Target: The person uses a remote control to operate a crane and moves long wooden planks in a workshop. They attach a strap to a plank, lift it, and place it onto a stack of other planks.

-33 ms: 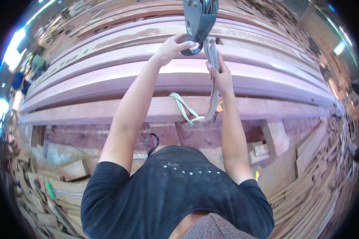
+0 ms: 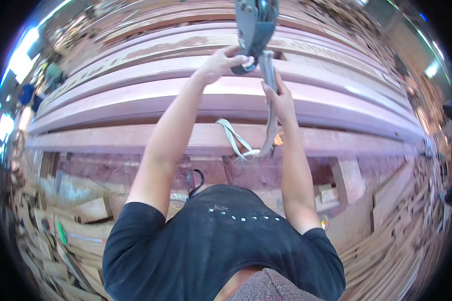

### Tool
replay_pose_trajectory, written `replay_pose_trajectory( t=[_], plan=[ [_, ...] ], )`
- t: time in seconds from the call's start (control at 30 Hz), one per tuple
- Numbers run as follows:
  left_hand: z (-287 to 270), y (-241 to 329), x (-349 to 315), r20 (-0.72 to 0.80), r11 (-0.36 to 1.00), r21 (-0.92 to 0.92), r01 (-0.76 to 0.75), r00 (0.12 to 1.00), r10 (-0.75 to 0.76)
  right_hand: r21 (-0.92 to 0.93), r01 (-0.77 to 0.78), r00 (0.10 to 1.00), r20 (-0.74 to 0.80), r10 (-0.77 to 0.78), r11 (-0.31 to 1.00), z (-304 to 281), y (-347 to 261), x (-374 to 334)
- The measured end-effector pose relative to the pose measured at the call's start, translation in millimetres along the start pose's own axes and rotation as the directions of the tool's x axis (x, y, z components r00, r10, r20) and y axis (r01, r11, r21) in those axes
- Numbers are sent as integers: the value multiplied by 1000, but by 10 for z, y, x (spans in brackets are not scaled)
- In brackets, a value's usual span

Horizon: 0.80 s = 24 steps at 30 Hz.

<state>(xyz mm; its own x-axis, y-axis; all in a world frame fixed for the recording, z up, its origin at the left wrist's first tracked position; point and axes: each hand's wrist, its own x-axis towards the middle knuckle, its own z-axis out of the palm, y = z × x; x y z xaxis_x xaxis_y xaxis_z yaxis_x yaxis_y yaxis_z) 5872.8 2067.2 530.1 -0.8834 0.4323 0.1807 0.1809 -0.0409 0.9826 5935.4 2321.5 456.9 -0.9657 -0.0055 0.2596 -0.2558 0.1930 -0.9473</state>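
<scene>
A grey hoist pulley block (image 2: 256, 30) hangs at the top centre with a dark hook (image 2: 242, 69) at its lower end. My left hand (image 2: 220, 65) is closed on the hook, thumb toward its tip. Just to the right, my right hand (image 2: 281, 100) grips a grey webbing sling (image 2: 268, 67) below its folded upper end, which stands beside the hook. I cannot tell whether the sling touches the hook. From my right hand the sling drops across the nearest beam (image 2: 186, 138), where its paler looped end (image 2: 230, 134) lies.
Long pinkish timber beams (image 2: 155, 103) run side to side in front of me. A small orange-yellow object (image 2: 279, 138) sits by my right forearm. Wood offcuts (image 2: 90, 210) lie at lower left, stacked strips (image 2: 386, 246) at lower right. A person in blue (image 2: 27, 94) is far left.
The whole view has shifted slightly, so the hook block, sling and both hands appear a little further right and lower. Both hands keep their grips.
</scene>
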Motion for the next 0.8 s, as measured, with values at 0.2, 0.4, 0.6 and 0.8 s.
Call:
replay_pose_trajectory(
  t=[0.2,0.4,0.6,0.8],
  plan=[
    [-116,23,24,-3,998,-47,-44,999,44,202,-68,957,290,7,977,-119,133,387],
    [-249,-1,-150,-47,998,-52,-35,998,32,208,-214,804,593,51,954,42,232,408],
    [-52,-235,-287,-44,951,-297,-82,996,72,200,-113,809,587,-27,973,464,542,92],
    [241,-378,-573,-323,947,-242,-211,938,126,15,-87,798,600,60,996,373,1350,-108]
  ],
)
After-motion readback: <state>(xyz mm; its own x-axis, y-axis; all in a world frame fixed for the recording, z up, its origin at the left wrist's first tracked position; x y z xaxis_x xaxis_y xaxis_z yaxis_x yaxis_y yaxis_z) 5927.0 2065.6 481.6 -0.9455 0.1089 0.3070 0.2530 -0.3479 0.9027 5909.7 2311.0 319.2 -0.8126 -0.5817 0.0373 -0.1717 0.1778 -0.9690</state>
